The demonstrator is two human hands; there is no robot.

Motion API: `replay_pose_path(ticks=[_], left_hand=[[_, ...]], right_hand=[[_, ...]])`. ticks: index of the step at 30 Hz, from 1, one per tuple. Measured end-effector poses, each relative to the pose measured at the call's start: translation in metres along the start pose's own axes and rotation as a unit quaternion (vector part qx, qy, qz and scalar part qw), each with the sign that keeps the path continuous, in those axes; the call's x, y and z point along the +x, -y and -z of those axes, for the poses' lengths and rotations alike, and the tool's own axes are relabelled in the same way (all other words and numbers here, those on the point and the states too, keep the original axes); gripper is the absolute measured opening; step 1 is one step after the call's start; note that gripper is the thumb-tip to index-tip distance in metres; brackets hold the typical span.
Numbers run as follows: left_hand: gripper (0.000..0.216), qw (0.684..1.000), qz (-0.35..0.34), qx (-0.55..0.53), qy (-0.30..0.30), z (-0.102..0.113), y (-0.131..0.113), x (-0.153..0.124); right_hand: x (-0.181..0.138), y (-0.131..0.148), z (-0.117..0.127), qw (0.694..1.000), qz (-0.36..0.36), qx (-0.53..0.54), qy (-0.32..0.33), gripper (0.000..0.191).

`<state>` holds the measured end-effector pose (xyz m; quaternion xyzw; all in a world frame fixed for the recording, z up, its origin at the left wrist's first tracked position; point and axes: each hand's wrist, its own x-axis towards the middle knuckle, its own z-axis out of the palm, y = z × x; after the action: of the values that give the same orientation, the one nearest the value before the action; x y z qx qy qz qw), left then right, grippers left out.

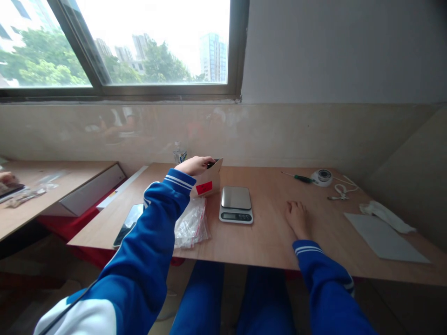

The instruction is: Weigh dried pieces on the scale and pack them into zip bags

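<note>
My left hand reaches over an upright cardboard box with a red label. Its fingers bend down into the top, beside something dark; the box wall hides the fingertips. Just right of the box stands a kitchen scale with a steel plate and nothing on it. Clear zip bags lie in a pile in front of the box, partly behind my left sleeve. My right hand rests palm down on the table, right of the scale, fingers loosely bent and holding nothing.
A phone lies left of my sleeve, and a bottle stands behind the box. At right are a screwdriver, a white dome camera, its cable, a grey sheet and a white cloth. Another person's hand shows far left.
</note>
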<state>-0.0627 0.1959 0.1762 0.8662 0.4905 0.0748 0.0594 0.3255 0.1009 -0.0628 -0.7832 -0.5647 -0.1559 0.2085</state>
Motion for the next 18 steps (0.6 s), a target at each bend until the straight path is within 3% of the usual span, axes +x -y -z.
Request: replay_pose_path(ticks=[8,14,18], left_hand=[[0.048,0.997,-0.029,-0.017,0.072,0.0,0.012,0.003],[0.046,0.994,-0.04,-0.101,0.016,-0.004,0.005,-0.006],[0.038,0.993,-0.034,-0.092,-0.064,-0.005,0.001,-0.012]], right_hand=[[0.0,0.0,-0.002,1.0,-0.001,0.013,-0.01,0.03],[0.0,-0.002,-0.003,1.0,0.001,0.016,-0.01,0.031],[0.0,-0.001,-0.003,1.0,-0.004,0.021,-0.009,0.03]])
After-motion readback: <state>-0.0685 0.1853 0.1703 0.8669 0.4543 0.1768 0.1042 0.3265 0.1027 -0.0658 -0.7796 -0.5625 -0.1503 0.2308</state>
